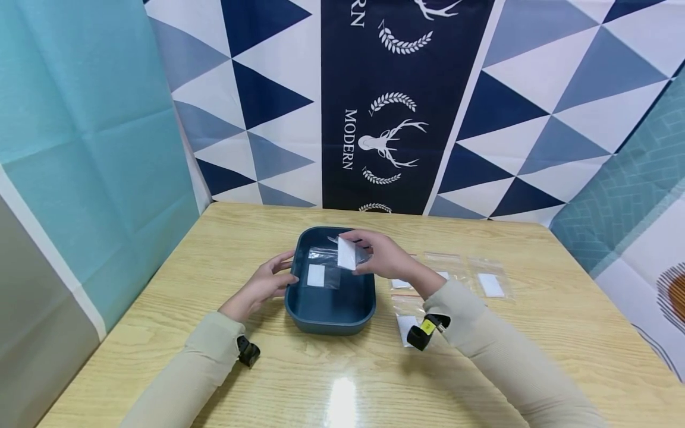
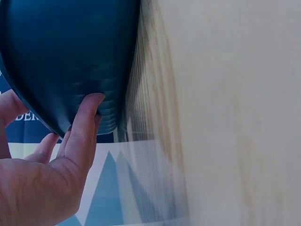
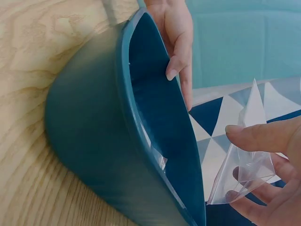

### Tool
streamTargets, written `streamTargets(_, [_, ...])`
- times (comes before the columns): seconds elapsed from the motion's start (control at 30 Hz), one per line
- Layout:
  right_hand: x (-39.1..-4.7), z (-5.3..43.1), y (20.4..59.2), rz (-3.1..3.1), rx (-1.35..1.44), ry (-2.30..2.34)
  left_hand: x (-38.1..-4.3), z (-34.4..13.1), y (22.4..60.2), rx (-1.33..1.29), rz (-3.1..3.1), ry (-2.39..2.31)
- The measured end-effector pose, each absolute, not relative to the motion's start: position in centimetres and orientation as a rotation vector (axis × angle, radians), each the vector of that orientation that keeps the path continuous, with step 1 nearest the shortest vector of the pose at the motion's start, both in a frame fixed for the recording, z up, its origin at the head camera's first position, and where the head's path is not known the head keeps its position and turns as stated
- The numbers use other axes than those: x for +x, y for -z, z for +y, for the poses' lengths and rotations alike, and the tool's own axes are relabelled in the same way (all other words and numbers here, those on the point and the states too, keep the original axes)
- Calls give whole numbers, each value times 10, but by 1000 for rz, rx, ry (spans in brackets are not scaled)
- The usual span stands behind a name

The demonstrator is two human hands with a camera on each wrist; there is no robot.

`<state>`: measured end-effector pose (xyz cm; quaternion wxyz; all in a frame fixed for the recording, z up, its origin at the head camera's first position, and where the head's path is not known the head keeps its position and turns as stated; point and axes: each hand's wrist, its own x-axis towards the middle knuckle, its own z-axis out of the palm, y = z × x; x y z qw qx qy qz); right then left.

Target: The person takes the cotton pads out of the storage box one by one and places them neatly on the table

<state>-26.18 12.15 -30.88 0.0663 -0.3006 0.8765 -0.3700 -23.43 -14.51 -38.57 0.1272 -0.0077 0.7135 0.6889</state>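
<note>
A dark blue plastic bin [image 1: 327,308] stands on the table. My left hand [image 1: 264,280] grips its left rim, thumb over the edge and fingers against the outer wall [image 2: 101,61]. Above the bin's right side, my right hand [image 1: 386,254] pinches a small clear plastic bag [image 3: 249,165] with a flat white piece [image 1: 346,253] in it. The bag hangs clear of the bin's floor. Inside the bin lies a similar clear bag [image 1: 316,275] holding a white piece.
Several more clear bags with white contents lie right of the bin, among them a far-right bag [image 1: 491,285] and a nearer bag [image 1: 407,327]. My right forearm partly covers them. A patterned cloth [image 1: 278,77] hangs behind the wooden table [image 1: 289,386].
</note>
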Motion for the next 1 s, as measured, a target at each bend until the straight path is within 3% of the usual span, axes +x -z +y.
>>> streamTargets(1.0, [-211, 226, 336, 2796, -850, 1222, -232, -145, 387, 0, 2093, -1993])
